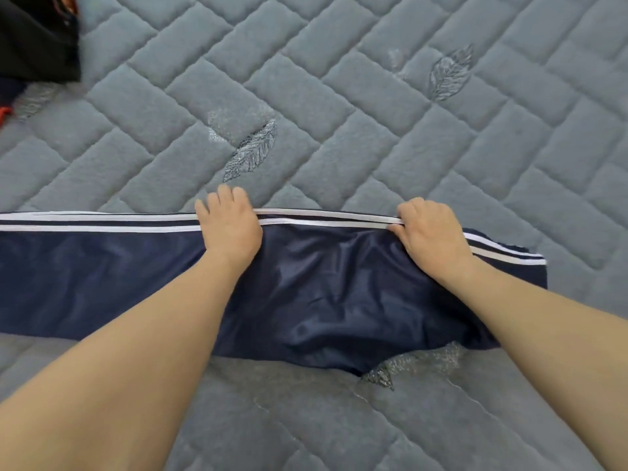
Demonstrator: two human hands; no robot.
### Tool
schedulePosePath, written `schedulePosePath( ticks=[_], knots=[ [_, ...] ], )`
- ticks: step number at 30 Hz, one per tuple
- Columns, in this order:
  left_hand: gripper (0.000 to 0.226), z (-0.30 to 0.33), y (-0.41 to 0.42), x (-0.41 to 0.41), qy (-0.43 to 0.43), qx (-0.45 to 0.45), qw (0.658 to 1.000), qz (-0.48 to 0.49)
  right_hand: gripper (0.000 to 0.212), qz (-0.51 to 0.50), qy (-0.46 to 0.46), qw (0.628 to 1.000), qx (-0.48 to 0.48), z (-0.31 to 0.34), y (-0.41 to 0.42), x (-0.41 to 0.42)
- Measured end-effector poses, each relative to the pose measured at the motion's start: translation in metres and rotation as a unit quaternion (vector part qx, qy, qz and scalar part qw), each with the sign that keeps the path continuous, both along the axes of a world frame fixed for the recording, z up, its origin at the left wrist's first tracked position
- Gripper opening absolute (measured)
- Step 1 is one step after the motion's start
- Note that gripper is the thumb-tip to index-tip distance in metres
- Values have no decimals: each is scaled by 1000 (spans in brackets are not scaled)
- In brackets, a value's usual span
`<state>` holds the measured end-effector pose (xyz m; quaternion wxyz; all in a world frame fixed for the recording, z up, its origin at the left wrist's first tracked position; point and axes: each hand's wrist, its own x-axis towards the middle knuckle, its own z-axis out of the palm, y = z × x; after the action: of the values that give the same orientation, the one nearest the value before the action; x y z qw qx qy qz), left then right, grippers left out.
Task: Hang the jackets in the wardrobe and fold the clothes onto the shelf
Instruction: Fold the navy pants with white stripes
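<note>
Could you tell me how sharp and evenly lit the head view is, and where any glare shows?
Head view: soft, even light; sheen on the navy trousers between the left hand and right hand; corners blur, quilt lines bend from wide-angle distortion.

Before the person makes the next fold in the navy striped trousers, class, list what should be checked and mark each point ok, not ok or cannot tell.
1. Left hand on the striped edge: ok, its fingers curl over it.
2. Right hand pinching the white stripes: ok.
3. Navy trousers lying flat on the grey quilted cover: not ok, the cloth puckers between the hands.
4. Striped edge straight: ok between the hands; it dips past the right hand.
5. Whole length in view: cannot tell, the cloth runs off the left border.
6. Dark clothes pile clear of the trousers: ok.
</note>
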<state>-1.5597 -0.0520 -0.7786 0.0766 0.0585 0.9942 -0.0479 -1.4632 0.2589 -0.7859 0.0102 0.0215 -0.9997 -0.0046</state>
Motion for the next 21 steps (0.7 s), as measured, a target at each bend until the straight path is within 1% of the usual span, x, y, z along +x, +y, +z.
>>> schedulePosePath(
  ticks=[1, 2, 3, 4, 5, 6, 7, 8, 9, 11, 12, 13, 15, 17, 18, 19, 21],
  knots=[
    [29, 2, 12, 8, 27, 0, 1000, 11, 34, -1, 26, 1000, -2, 2, 2, 3],
    [29, 5, 24, 20, 58, 13, 998, -4, 35, -9, 56, 998, -10, 5, 4, 10],
    [25, 7, 36, 36, 85, 49, 994, -49, 37, -17, 82, 996, -23, 7, 7, 22],
    [20, 7, 47, 57, 96, 105, 983, -117, 40, -25, 92, 995, -36, 10, 11, 37],
    [15, 9, 59, 81, 82, 166, 963, -195, 44, -42, 84, 995, -46, 12, 18, 56],
    [12, 13, 70, 105, 45, 208, 938, -275, 48, -75, 64, 994, -48, 13, 26, 77],
    [13, 15, 78, 128, -1, 218, 913, -344, 52, -127, 41, 990, -48, 13, 36, 100],
    [17, 14, 84, 151, -39, 201, 897, -393, 58, -191, 20, 980, -52, 12, 46, 122],
    [25, 12, 89, 170, -67, 174, 891, -414, 65, -260, 6, 964, -63, 13, 54, 142],
    [46, 6, 96, 197, -93, 119, 910, -387, 75, -381, -14, 919, -102, 13, 65, 173],
    [52, 7, 99, 203, -103, 96, 918, -371, 79, -437, -34, 890, -128, 16, 69, 180],
    [51, 10, 102, 207, -109, 68, 923, -363, 81, -493, -60, 854, -158, 19, 72, 182],
    [37, 14, 110, 215, -116, 18, 917, -381, 75, -562, -112, 785, -235, 20, 76, 179],
    [24, 23, 119, 222, -157, -38, 904, -396, 62, -558, -127, 749, -334, 21, 77, 174],
    [16, 27, 121, 227, -188, -69, 901, -385, 58, -544, -126, 738, -378, 20, 79, 171],
    [9, 31, 123, 230, -215, -92, 906, -353, 57, -533, -123, 729, -410, 22, 81, 168],
    [17, 34, 126, 233, -233, -115, 924, -280, 62, -515, -118, 727, -438, 17, 97, 163]
  ],
)
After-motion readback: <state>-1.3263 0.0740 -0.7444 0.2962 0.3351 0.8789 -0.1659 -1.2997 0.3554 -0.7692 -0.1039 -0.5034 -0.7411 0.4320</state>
